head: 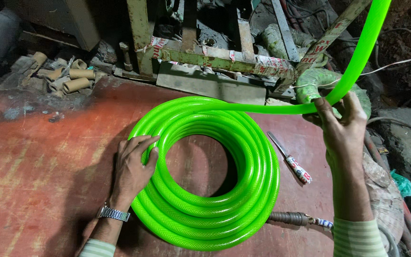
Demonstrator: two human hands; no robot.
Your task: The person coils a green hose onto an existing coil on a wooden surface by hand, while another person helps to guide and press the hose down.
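Observation:
A bright green braided hose lies wound in a flat coil [224, 190] on a worn red board [39, 162]. My left hand [134, 166] rests on the coil's left side, fingers curled over the inner turns, a metal watch on the wrist. My right hand [341, 121] is raised at the right and grips the free length of hose [357, 57], which runs from the coil's top, through the hand, and curves up out of the top right corner.
A knife with a taped handle [291, 159] lies on the board right of the coil. A metal fitting [291, 218] sits below it. A rusty green metal frame [215, 54] stands behind. Cardboard tubes [74, 78] lie at the upper left. Sacks and cables crowd the right.

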